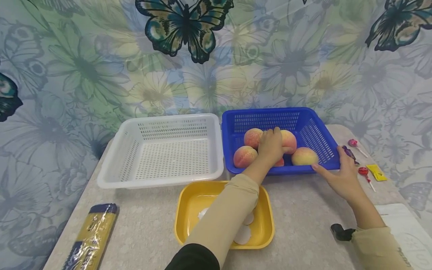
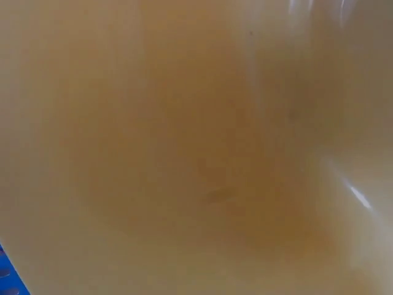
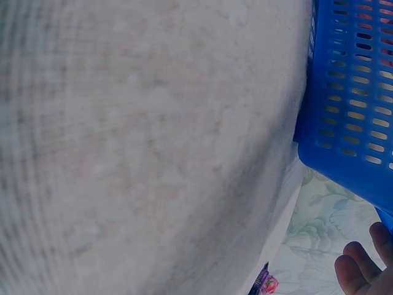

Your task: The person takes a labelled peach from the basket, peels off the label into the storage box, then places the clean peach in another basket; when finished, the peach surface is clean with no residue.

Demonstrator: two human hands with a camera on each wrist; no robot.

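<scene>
Several peaches [image 1: 304,156] lie in the blue plastic basket [image 1: 280,171] at the back right. My left hand [image 1: 271,145] reaches into it from the front and grips one peach [image 1: 289,139], thumb on its near side and fingers at its left. Another peach [image 1: 245,156] sits just left of that hand. At the basket's front right corner, my right hand [image 1: 344,178] holds the rim, thumb on the front edge and fingers along the right side. In the right wrist view, fingertips [image 3: 350,270] show close to the basket's slotted wall [image 3: 344,123].
A white basket [image 1: 162,182] stands left of the blue one. In front, a yellow tray [image 1: 268,225] holds white pieces, partly hidden by my left sleeve. A yellow and navy packet [image 1: 91,236] lies front left. Lollipops [image 1: 363,171] and wrapped sweets [image 1: 376,172] lie at the right edge.
</scene>
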